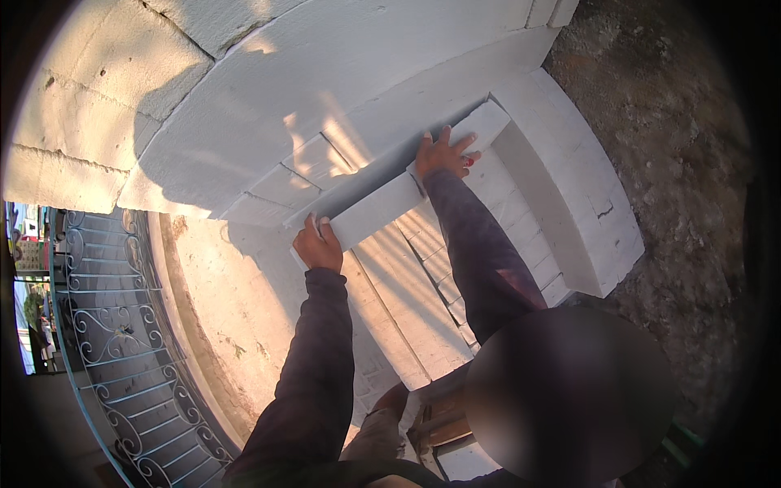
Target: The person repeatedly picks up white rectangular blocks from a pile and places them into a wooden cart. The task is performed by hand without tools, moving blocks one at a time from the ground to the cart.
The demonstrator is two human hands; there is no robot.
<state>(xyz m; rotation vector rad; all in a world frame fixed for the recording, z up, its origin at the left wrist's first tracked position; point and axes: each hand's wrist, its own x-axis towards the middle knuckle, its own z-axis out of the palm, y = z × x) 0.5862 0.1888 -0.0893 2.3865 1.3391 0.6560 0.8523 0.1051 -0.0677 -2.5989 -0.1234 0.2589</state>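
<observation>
White stone block [411,175], long and rectangular, lies tilted across the top of a stack of similar white blocks [423,301], its far end up against the inner face of a larger white slab [569,187] that forms the right edge of the stack. Left hand [317,246] is clamped on the near end of the block: fingers curl over its top edge, thumb side underneath, so the grip is closed on the stone. Right hand [443,154] rests flat on the block's upper face toward the far end, fingers spread and pressing down, not wrapped around it. Both forearms are in dark sleeves. Behind the block, along its far long edge, a curved white masonry wall [325,73] rises, built of large cut pieces with visible joints; the block sits just beside its base, a shadowed gap between them. Sunlight falls in streaks across wall and stack. At the left edge of the view, a blue wrought-iron railing [122,325] with scrollwork. Bare earth [667,122] beyond the slab at right.
</observation>
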